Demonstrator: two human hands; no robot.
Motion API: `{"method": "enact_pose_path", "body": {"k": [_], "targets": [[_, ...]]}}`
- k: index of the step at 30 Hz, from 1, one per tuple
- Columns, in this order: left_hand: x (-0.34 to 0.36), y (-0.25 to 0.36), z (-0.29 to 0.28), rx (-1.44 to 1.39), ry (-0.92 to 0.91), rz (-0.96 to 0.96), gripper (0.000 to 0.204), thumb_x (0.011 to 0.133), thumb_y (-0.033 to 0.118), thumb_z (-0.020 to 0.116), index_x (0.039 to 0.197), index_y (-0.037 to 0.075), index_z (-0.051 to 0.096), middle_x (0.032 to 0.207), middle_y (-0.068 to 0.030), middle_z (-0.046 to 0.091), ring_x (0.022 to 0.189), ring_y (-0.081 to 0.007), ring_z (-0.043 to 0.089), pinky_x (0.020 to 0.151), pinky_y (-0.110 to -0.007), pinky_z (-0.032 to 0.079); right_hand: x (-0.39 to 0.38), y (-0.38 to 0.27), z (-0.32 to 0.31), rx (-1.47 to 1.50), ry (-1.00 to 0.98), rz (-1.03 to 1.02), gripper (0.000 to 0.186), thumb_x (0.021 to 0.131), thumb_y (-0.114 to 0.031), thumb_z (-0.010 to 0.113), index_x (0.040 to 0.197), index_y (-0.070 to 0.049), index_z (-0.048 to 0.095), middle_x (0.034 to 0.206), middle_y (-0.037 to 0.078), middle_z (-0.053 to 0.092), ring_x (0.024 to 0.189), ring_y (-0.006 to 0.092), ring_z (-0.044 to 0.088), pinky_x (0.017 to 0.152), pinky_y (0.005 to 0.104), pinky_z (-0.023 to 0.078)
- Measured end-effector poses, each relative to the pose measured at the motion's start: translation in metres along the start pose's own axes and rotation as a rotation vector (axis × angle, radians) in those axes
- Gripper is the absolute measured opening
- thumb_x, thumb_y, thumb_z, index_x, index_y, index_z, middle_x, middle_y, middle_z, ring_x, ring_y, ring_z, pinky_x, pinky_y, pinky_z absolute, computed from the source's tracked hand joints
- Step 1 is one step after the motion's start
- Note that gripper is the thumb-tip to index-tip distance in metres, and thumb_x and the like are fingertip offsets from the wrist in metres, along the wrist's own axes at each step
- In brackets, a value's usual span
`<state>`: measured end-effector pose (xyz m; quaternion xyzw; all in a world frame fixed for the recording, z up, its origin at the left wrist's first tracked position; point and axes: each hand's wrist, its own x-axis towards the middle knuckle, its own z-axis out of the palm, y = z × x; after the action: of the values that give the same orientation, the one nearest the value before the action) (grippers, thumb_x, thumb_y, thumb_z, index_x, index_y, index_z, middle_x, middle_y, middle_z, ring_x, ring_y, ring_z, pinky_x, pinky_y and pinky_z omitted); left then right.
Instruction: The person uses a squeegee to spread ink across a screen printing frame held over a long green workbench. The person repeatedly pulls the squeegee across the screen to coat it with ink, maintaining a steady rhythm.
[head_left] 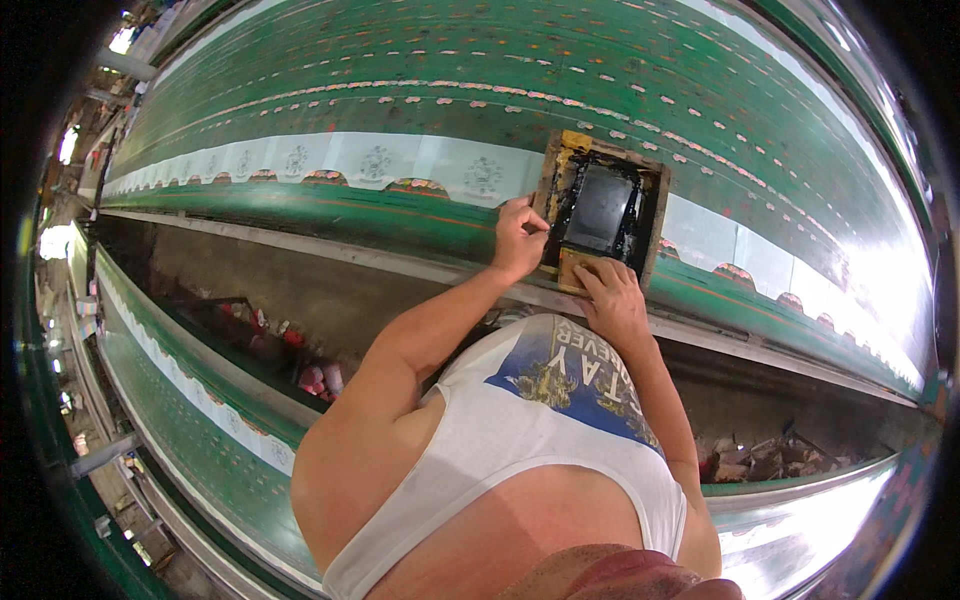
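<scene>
A small wooden screen printing frame (653, 225), smeared inside with black ink, lies over the strip of pale printed pieces on the long green table. Its dark mesh (603, 205) shows in the middle. My left hand (520, 238) is closed on the frame's left side, fingers curled over the edge. At the frame's near end my right hand (614, 296) grips a wooden squeegee (572, 270), fingers bent over its top; its lower edge is hidden. Left of the frame, pale pieces (410, 165) carry grey printed motifs; the pieces to its right look plain.
The green table (420, 60) stretches far to both sides, with rows of small coloured scraps. Its metal rail (400, 258) runs just in front of me. Behind me stands another green table (210, 370) across a sunken aisle holding rubbish (320, 380).
</scene>
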<state>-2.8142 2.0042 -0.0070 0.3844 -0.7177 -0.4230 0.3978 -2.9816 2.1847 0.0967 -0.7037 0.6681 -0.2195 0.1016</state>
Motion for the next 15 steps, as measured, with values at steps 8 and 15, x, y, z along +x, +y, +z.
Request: {"method": "enact_pose_path", "body": {"k": [8, 15], "targets": [[0.0, -0.007, 0.007, -0.045, 0.018, -0.072, 0.014, 0.08, -0.007, 0.079, 0.089, 0.002, 0.074, 0.129, -0.0203, 0.068, 0.117, -0.0346, 0.068, 0.095, -0.042, 0.055, 0.057, 0.05, -0.038, 0.027, -0.29, 0.037, 0.038, 0.087, 0.003, 0.065, 0.121, -0.003, 0.079, 0.114, 0.021, 0.076, 0.116, 0.0433, 0.072, 0.106, 0.0518, 0.057], [0.003, -0.019, 0.001, -0.278, -0.063, -0.191, 0.016, 0.093, -0.005, 0.077, 0.107, 0.002, 0.078, 0.118, -0.0112, 0.064, 0.104, -0.0224, 0.066, 0.094, -0.039, 0.054, 0.137, 0.119, -0.033, -0.032, -0.138, 0.12, 0.044, 0.089, 0.006, 0.061, 0.128, -0.008, 0.079, 0.125, 0.019, 0.076, 0.121, 0.044, 0.071, 0.105, 0.0521, 0.058]]}}
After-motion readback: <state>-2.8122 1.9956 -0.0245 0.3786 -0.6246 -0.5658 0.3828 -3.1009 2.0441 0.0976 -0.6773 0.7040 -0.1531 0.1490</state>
